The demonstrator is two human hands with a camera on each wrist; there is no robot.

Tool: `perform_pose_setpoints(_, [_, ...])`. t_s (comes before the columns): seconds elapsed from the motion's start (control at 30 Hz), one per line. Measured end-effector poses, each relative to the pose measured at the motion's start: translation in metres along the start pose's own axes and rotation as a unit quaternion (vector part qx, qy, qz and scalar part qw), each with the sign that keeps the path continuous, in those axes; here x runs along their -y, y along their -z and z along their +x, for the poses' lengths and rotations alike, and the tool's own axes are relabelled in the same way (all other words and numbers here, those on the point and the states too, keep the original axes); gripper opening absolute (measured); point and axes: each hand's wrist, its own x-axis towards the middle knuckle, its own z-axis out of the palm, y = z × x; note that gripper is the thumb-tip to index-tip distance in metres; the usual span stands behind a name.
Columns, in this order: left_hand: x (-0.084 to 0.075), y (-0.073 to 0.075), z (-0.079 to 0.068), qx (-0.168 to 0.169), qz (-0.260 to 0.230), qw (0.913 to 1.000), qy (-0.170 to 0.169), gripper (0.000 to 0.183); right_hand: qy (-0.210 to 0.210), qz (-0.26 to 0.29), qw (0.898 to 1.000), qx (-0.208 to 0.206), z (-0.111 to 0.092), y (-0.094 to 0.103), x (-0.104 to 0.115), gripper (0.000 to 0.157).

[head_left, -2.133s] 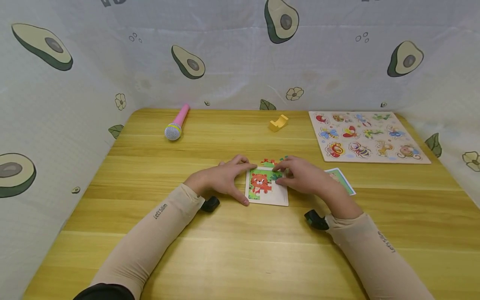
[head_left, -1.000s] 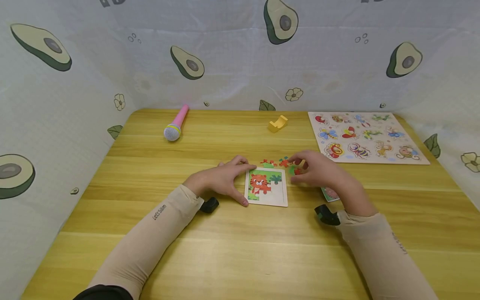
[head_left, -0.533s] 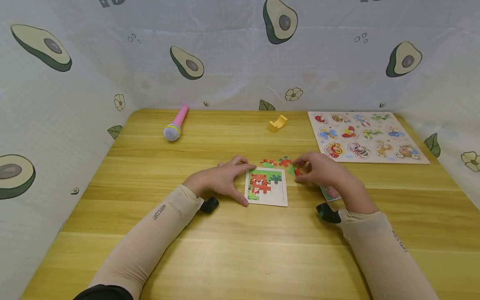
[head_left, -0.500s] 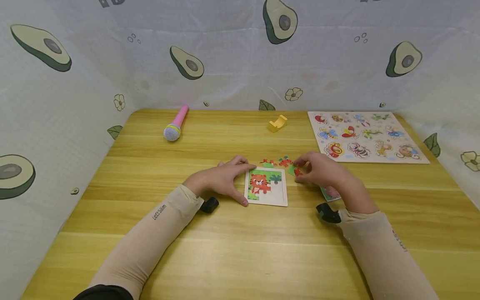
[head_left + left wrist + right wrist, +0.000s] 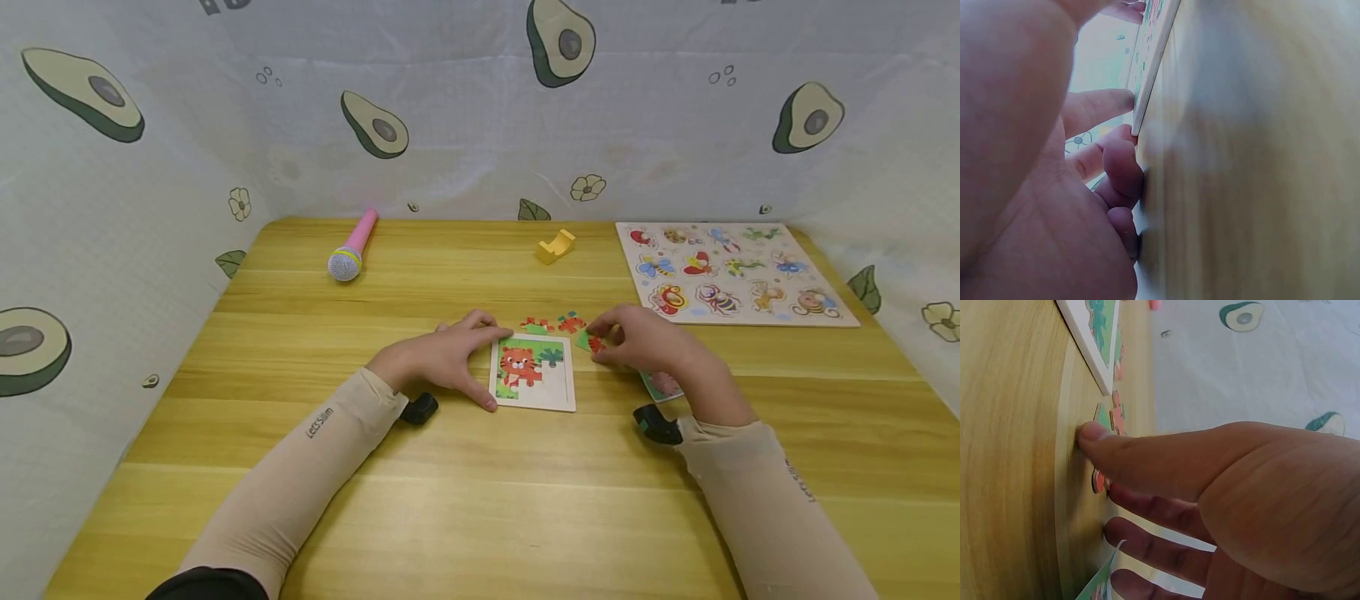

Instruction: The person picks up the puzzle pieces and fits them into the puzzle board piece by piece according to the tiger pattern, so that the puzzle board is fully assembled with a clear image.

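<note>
A small white-framed jigsaw board (image 5: 551, 398) lies on the table, partly filled with a red tiger on green. My left hand (image 5: 442, 357) steadies it by its left side, index finger at the far corner and thumb at the near corner. Just right of the board, my right hand (image 5: 651, 340) has thumb and index finger at a green and red jigsaw piece (image 5: 583, 340). The thumb covers part of that piece in the right wrist view, and the other fingers spread behind it. Two more pieces, a red and green one (image 5: 537, 327) and a red one (image 5: 572, 322), lie behind the board.
A picture card (image 5: 662, 387) sits partly hidden under the right hand. Farther back are an insect puzzle board (image 5: 738, 275) at right, a yellow curved block (image 5: 556, 247) and a pink toy microphone (image 5: 353, 247). An avocado-print cloth (image 5: 465, 108) hangs behind the table (image 5: 465, 500).
My right hand has left the board's upper right, where a dark green piece now shows in place, and moved right to the loose piece. The left hand has stayed put.
</note>
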Motion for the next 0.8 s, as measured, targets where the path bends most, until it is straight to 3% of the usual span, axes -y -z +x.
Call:
perform_pose_setpoints(0.27, [0.0, 0.0, 0.0, -0.002, 0.002, 1.0, -0.004, 0.109, 0.006, -0.011, 0.999, -0.032, 0.005, -0.006, 0.001, 0.041])
perform_pose_setpoints(0.47, [0.0, 0.0, 0.0, -0.003, 0.0, 1.0, -0.007, 0.11, 0.037, -0.07, 0.995, -0.063, 0.013, -0.015, 0.002, 0.043])
perform_pose_setpoints(0.63, [0.0, 0.0, 0.0, 0.0, 0.0, 1.0, -0.008, 0.11, 0.035, -0.114, 0.989, -0.087, 0.016, -0.023, 0.002, 0.044])
perform_pose_setpoints(0.8, [0.0, 0.0, 0.0, 0.001, 0.001, 1.0, -0.005, 0.11, 0.042, -0.109, 0.987, -0.11, 0.017, -0.027, 0.003, 0.038])
